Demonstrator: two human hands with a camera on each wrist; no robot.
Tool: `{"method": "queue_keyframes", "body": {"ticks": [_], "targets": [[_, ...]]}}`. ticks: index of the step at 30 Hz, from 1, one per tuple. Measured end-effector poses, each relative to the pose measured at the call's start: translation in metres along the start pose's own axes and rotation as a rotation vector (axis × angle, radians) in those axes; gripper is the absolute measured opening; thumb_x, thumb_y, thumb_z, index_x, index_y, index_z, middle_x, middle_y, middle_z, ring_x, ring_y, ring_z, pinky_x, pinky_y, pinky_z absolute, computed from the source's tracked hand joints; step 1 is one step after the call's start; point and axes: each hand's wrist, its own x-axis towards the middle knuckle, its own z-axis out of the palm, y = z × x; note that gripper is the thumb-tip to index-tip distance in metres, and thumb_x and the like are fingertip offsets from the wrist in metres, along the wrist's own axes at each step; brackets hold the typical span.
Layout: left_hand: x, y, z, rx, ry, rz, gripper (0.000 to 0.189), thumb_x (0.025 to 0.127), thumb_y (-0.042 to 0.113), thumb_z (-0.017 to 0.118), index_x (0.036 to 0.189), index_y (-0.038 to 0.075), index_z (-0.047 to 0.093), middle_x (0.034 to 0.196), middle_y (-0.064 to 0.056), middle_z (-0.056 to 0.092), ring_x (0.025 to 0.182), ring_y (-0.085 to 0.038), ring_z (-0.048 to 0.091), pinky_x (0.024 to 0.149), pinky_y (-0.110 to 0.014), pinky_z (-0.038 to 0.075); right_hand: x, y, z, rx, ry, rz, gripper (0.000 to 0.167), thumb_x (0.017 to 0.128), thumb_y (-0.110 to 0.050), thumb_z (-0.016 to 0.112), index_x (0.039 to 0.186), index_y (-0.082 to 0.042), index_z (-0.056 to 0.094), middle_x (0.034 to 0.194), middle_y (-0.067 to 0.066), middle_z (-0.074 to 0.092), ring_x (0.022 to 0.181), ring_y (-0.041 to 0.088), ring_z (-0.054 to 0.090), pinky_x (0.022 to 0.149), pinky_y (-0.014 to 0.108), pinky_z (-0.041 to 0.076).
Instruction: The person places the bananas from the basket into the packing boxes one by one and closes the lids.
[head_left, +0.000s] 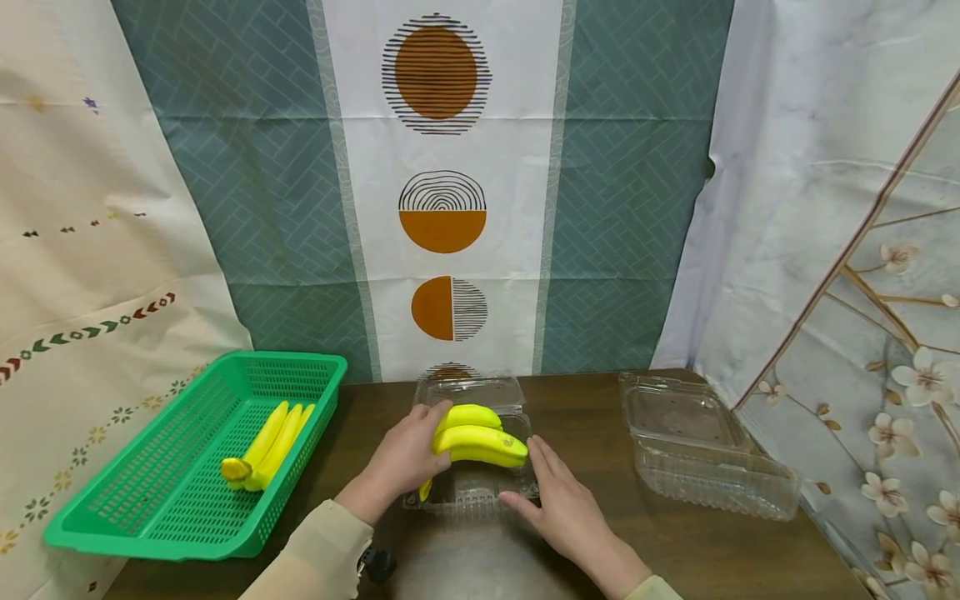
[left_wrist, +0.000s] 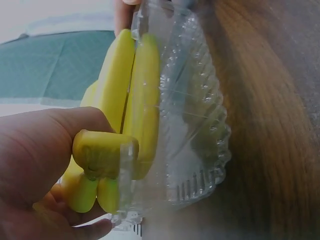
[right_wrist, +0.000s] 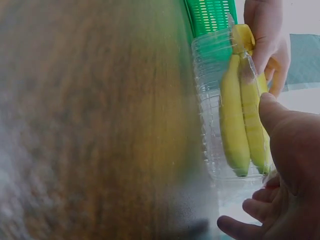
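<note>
A bunch of yellow bananas (head_left: 480, 443) lies partly inside a clear plastic clamshell container (head_left: 472, 500) whose lid is folded back toward the curtain. My left hand (head_left: 401, 454) grips the bunch near its stem end, with the thumb on the near side. In the left wrist view the brown-yellow stem (left_wrist: 102, 152) sticks out beside that thumb, over the container's rim. My right hand (head_left: 566, 504) rests against the container's right side, its fingers fairly straight near the banana tips. Its thumb (right_wrist: 272, 112) touches the rim in the right wrist view.
To the left stands a green plastic basket (head_left: 187, 546) with another bunch of bananas (head_left: 273, 446) in it. A second clear clamshell container (head_left: 712, 483) sits open on the right of the brown wooden table (head_left: 592, 458). Patterned curtains (head_left: 630, 208) hang behind.
</note>
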Motion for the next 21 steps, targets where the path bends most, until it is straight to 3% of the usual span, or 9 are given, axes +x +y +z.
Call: {"method": "queue_keyframes", "body": {"ticks": [7, 11, 16, 21], "targets": [[0.0, 0.0, 0.006, 0.016, -0.001, 0.002, 0.083, 0.088, 0.017, 0.09, 0.162, 0.01, 0.053, 0.133, -0.017, 0.064, 0.094, -0.026, 0.061, 0.082, -0.045, 0.055, 0.0, 0.0, 0.0, -0.008, 0.001, -0.001, 0.104, 0.1, -0.068, 0.071, 0.175, -0.008, 0.03, 0.18, 0.015, 0.029, 0.16, 0.037, 0.038, 0.117, 0.064, 0.045], [0.001, -0.002, 0.008, 0.043, 0.009, 0.036, 0.08, 0.088, 0.018, 0.089, 0.16, 0.01, 0.055, 0.132, -0.017, 0.066, 0.102, -0.031, 0.065, 0.097, -0.055, 0.054, 0.0, -0.001, 0.0, -0.006, 0.0, -0.002, 0.104, 0.1, -0.069, 0.071, 0.175, -0.009, 0.03, 0.18, 0.014, 0.03, 0.16, 0.037, 0.038, 0.117, 0.065, 0.045], [0.001, -0.005, 0.011, 0.073, 0.017, 0.07, 0.078, 0.089, 0.019, 0.089, 0.159, 0.01, 0.056, 0.133, -0.015, 0.068, 0.115, -0.035, 0.065, 0.114, -0.062, 0.045, 0.0, -0.002, -0.001, 0.0, -0.002, 0.0, 0.104, 0.1, -0.068, 0.071, 0.175, -0.009, 0.03, 0.18, 0.014, 0.03, 0.16, 0.037, 0.038, 0.117, 0.065, 0.045], [0.002, -0.006, 0.013, 0.075, 0.033, 0.084, 0.077, 0.089, 0.018, 0.089, 0.158, 0.009, 0.058, 0.132, -0.015, 0.068, 0.117, -0.035, 0.063, 0.113, -0.062, 0.044, 0.0, -0.001, 0.001, -0.002, 0.0, 0.003, 0.103, 0.101, -0.067, 0.071, 0.175, -0.009, 0.03, 0.18, 0.014, 0.029, 0.161, 0.036, 0.037, 0.118, 0.065, 0.044]]}}
